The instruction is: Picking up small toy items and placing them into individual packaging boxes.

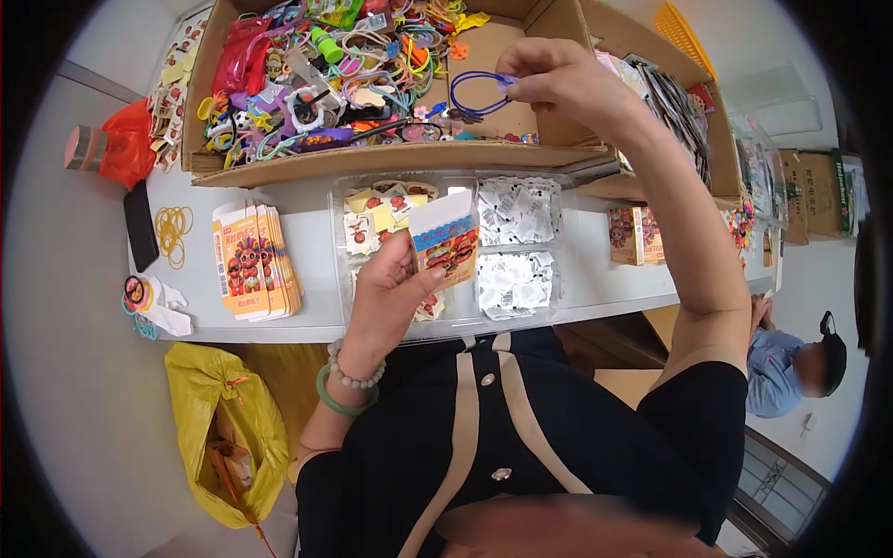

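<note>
Blue hair tie (476,93) hangs as a loop from the pinched fingertips of the right hand (558,79), above the cardboard box (391,160) of mixed colourful trinkets. The left hand (395,288) is closed around a small printed paper packet (446,240), thumb pressing its edge, held over a clear compartment tray (465,312) on the counter (307,321), which seems to hold small white sachets (517,212).
</note>
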Available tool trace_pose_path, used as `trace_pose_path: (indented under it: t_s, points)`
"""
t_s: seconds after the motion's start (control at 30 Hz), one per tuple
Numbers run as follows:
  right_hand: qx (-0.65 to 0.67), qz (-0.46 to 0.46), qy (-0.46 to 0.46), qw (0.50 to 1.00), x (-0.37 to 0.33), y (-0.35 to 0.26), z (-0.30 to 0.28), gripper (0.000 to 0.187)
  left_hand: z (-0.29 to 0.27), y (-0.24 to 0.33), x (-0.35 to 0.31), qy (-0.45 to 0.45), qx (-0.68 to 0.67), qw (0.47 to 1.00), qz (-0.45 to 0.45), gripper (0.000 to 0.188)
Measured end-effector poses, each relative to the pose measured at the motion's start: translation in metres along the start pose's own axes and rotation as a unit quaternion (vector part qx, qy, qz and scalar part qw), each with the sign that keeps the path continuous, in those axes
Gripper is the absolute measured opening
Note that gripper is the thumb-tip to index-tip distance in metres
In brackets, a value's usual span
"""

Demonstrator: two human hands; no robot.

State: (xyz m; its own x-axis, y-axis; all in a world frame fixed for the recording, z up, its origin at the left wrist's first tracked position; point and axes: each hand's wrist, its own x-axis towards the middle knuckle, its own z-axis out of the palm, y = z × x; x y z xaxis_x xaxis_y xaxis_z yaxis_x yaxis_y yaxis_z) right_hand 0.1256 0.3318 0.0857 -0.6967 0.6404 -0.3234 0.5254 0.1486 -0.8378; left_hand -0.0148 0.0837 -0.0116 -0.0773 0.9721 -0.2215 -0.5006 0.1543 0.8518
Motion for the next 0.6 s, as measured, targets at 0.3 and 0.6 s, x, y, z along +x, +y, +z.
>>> trace_pose_path:
  t_s: [0.3,0.6]
  points:
    - [-0.470,-0.084,-0.146,0.866,0.073,0.043,0.038,0.020,-0.007,0.003,-0.002,-0.029,0.031,0.995,-0.085,0.035]
    - [-0.433,0.091,-0.123,0.888,0.072,0.016,0.040,0.036,-0.008,-0.003,0.007,-0.040,-0.015,0.997,-0.064,0.037]
